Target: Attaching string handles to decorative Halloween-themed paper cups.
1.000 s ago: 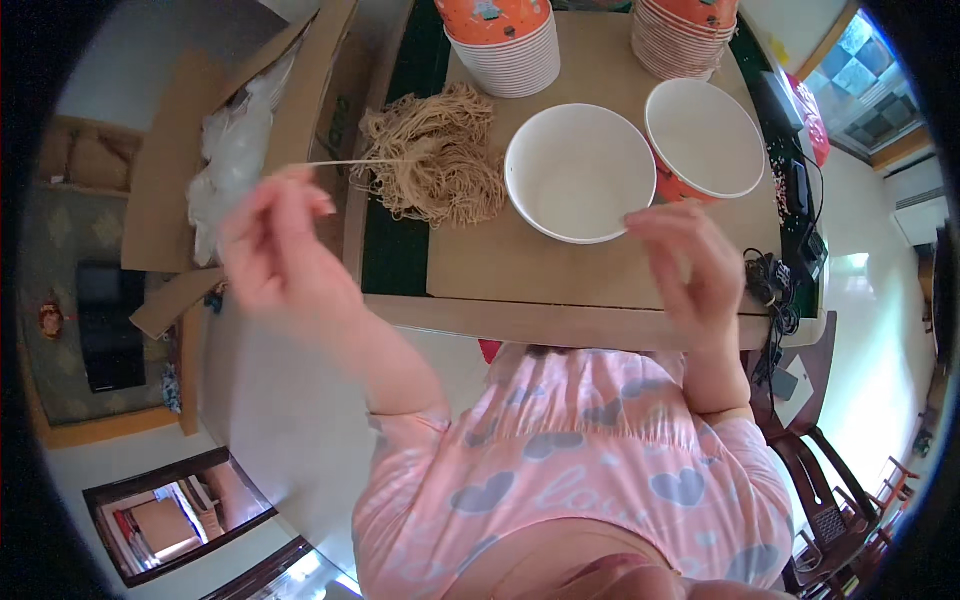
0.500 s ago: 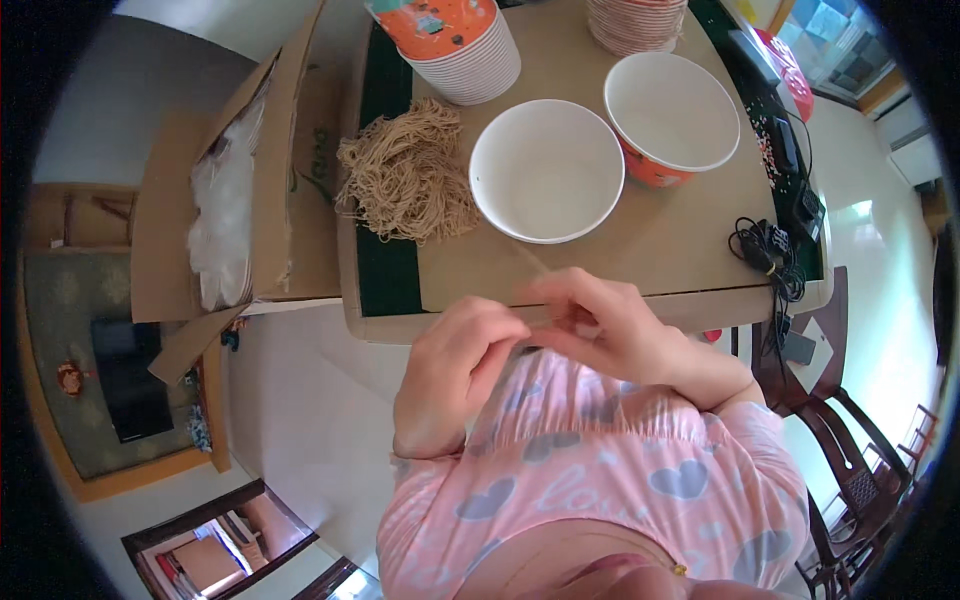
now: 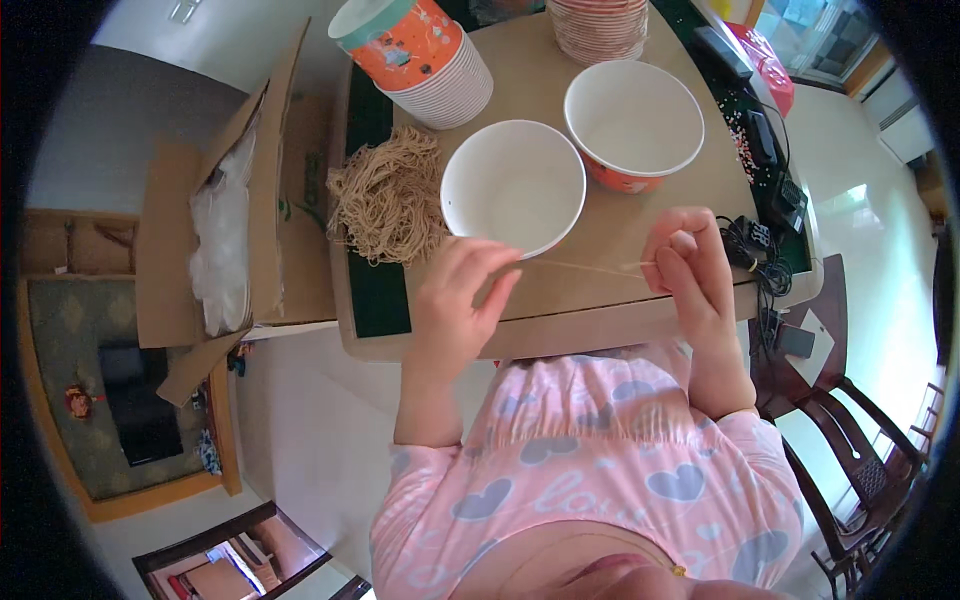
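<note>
A thin tan string (image 3: 590, 266) stretches sideways between my two hands, above the table's near side. My right hand (image 3: 688, 265) pinches its right end between thumb and curled fingers. At the other end, the fingers of my left hand (image 3: 465, 295) hold the string near their tips; just how they grip it is hard to see. Beyond the left hand lies a tangled pile of tan strings (image 3: 390, 195). Right behind the string stands a wide white paper bucket (image 3: 513, 185), upright, with nothing visible inside. A second bucket, white inside and orange outside (image 3: 635, 118), stands to its right.
A stack of orange paper buckets (image 3: 425, 65) leans at the far left, and another wrapped stack (image 3: 600, 28) is at the back. An opened cardboard box (image 3: 265, 200) stands left of the table (image 3: 560, 330). Black cables (image 3: 770, 265) and adapters line the right edge.
My hands have moved apart, the right one going right and forward, and the string now spans the gap between them. My view has shifted slightly.
</note>
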`<state>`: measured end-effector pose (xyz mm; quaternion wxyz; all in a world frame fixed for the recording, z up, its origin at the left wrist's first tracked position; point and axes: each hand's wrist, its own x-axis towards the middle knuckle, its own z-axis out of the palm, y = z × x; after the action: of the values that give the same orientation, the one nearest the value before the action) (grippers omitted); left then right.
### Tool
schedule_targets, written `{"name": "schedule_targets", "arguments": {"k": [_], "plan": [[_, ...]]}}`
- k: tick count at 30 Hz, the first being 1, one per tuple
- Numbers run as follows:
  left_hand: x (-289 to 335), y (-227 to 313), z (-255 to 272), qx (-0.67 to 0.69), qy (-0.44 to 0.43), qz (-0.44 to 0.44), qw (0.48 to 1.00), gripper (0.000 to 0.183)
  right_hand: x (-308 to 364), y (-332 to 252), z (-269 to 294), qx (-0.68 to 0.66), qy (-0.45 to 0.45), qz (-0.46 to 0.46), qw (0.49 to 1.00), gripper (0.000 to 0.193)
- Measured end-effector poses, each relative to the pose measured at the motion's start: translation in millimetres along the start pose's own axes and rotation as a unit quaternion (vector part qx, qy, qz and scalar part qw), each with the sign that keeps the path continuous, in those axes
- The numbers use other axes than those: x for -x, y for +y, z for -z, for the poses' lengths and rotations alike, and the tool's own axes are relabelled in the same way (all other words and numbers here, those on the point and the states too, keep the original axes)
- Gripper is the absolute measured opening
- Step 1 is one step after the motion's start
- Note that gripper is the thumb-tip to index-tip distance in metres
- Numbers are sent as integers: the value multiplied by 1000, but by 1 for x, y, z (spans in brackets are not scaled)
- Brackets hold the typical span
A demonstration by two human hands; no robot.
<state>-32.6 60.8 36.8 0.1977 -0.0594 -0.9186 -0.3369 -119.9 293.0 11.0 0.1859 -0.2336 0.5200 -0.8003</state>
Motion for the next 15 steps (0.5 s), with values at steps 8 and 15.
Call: {"name": "schedule_targets", "arguments": {"k": [8,15], "plan": [[-14,-47,16,-353,-102,8,930,18,16,-51,8,22,179,147,973,21],[-7,-27,-20,-235,-156,-74,957,9,19,-27,12,64,42,36,996,26]]}}
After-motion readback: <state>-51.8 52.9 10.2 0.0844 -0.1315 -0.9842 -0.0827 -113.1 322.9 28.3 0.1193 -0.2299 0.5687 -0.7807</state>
